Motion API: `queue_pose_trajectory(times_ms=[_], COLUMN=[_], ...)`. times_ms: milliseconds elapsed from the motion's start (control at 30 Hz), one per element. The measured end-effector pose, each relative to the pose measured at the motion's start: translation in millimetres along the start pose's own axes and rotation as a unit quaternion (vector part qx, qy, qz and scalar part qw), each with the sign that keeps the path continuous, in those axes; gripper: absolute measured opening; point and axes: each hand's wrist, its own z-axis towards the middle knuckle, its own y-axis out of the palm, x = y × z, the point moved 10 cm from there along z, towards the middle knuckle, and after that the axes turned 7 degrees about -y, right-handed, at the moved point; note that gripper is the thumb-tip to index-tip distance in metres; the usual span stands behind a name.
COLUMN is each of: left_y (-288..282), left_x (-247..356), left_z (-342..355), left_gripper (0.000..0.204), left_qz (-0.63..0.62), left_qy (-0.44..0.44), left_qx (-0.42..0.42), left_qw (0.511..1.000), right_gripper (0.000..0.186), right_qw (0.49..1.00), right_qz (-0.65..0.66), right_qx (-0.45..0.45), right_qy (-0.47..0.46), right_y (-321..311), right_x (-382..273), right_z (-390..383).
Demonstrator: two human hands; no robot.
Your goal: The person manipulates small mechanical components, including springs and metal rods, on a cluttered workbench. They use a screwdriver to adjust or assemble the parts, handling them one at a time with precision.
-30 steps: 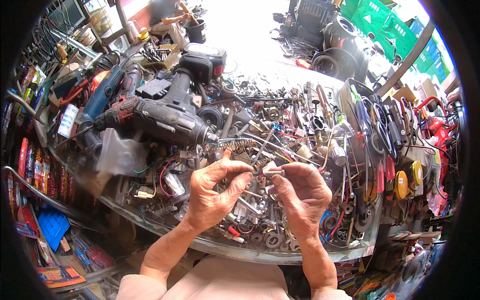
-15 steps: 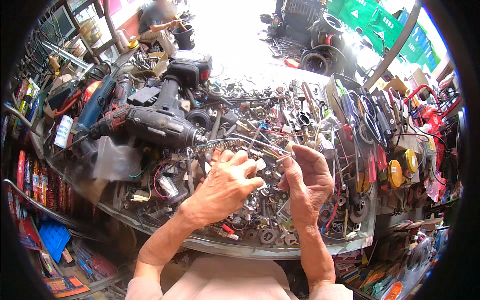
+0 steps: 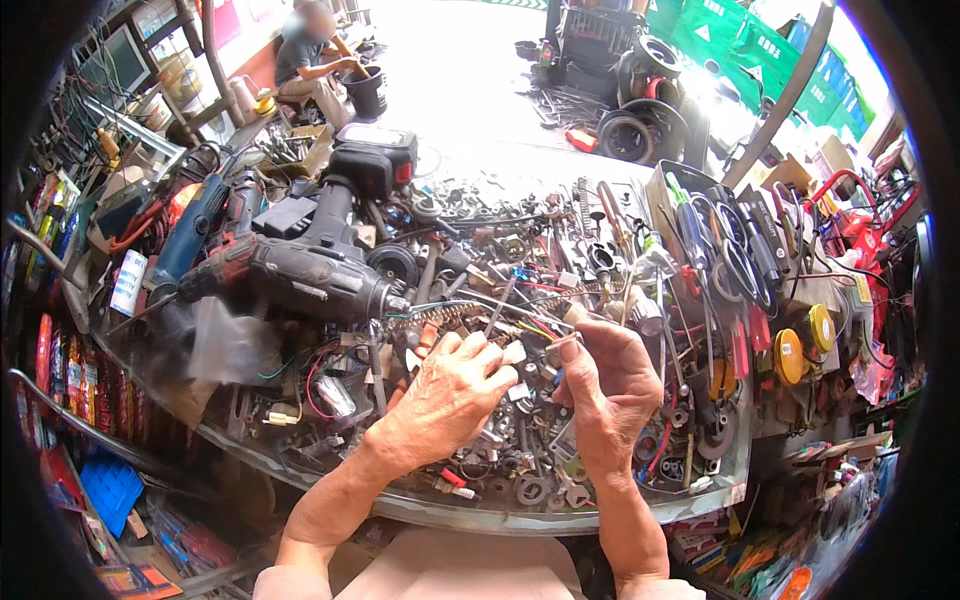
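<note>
Over the littered bench, my left hand [image 3: 447, 392] is palm down with its fingers curled in among small metal parts [image 3: 515, 400]. Its fingertips are hidden, so what they hold, if anything, cannot be made out. To its right, my right hand [image 3: 612, 378] is raised, thumb and forefinger pinched on a small thin pale piece [image 3: 562, 341]. Thin coloured wires [image 3: 540, 329] lie just behind that piece. A coiled spring [image 3: 435, 318] stretches beyond my left fingers, near the nose of a black cordless impact wrench [image 3: 310, 272].
A blue angle grinder [image 3: 190, 232] and a clear plastic bag [image 3: 232, 340] lie at the left. The bench's front edge [image 3: 480, 516] curves below my wrists. At the right stands a bin of hand tools [image 3: 700, 215] beside yellow round tins [image 3: 789, 356]. A person [image 3: 318, 68] sits far back left near a black bucket [image 3: 367, 92].
My left hand has shifted slightly down, its fingers bending lower among the parts. The right hand keeps its pinch on the pale piece. The whole view has tilted a little.
</note>
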Motion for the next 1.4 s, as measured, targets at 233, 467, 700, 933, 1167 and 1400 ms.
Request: queue_pose_trajectory(times_ms=[233,467,700,933,1167,1400], left_y=[-5.2,-6.2,-3.5,15.9,16.6,12.7], left_x=[2.0,-11.4,-53.5,-57.5,-56.3,-53.9], left_z=[-3.7,-5.4,-15.1,-15.7,-15.5,-15.0], left_gripper=[0.032,0.051,0.027,0.032,0.031,0.027], left_qz=[0.004,-0.021,-0.684,-0.859,-0.840,-0.824], left_qy=[-0.003,-0.036,-0.217,-0.208,-0.209,-0.193], left_qx=[0.040,0.088,0.040,0.020,0.020,0.026], left_qw=[0.999,0.995,0.695,0.467,0.501,0.532], right_gripper=[0.024,0.023,0.025,0.029,0.029,0.027], right_qw=[1.000,1.000,0.988,0.958,0.939,0.935], right_qz=[-0.016,0.004,-0.078,-0.125,-0.178,-0.205], right_qx=[-0.016,-0.010,-0.031,-0.076,-0.096,-0.106], right_qy=[-0.017,-0.007,-0.126,-0.246,-0.279,-0.269], right_y=[5.3,4.9,4.9,18.7,25.0,30.3], right_x=[2.5,7.0,-5.1,-29.4,-37.1,-35.5], right_z=[-2.8,-3.5,-8.7,-22.5,-24.2,-20.2])
